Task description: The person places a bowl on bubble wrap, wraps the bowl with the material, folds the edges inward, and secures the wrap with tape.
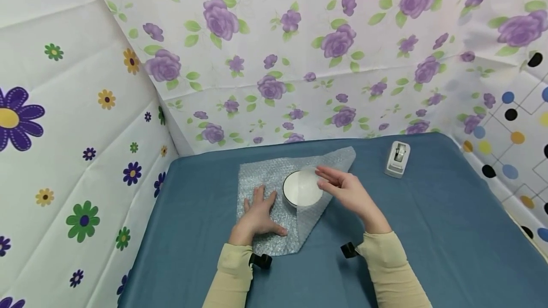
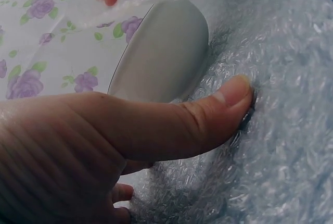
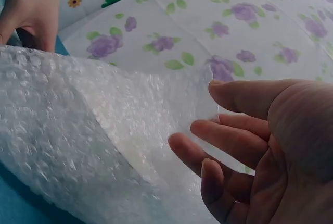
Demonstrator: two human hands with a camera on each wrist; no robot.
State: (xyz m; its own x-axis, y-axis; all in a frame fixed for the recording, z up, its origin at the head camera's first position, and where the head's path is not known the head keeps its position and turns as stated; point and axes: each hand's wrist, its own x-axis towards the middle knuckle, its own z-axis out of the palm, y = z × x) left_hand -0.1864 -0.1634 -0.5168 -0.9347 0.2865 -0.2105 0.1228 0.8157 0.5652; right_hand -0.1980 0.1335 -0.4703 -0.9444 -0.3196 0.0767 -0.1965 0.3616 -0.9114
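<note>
A white bowl (image 1: 292, 189) with a thin dark rim sits on a sheet of bubble wrap (image 1: 257, 175). One side of the sheet is folded up and covers the bowl's right part. My left hand (image 1: 258, 217) lies on the wrap left of the bowl, fingers spread and thumb pointing right. In the left wrist view, its thumb (image 2: 208, 114) presses on the bubbles in front of the bowl (image 2: 166, 52). My right hand (image 1: 348, 194) is at the raised flap, thumb and fingers apart. Its fingertips (image 3: 179, 143) are right at the flap's edge in the right wrist view.
A white tape dispenser (image 1: 397, 159) stands at the back right of the blue-covered table (image 1: 428, 232). Flower-patterned sheets (image 1: 274, 61) hang behind and to the left, and a dotted sheet (image 1: 518, 137) is on the right. A black wrist camera (image 1: 348, 250) sits on each forearm.
</note>
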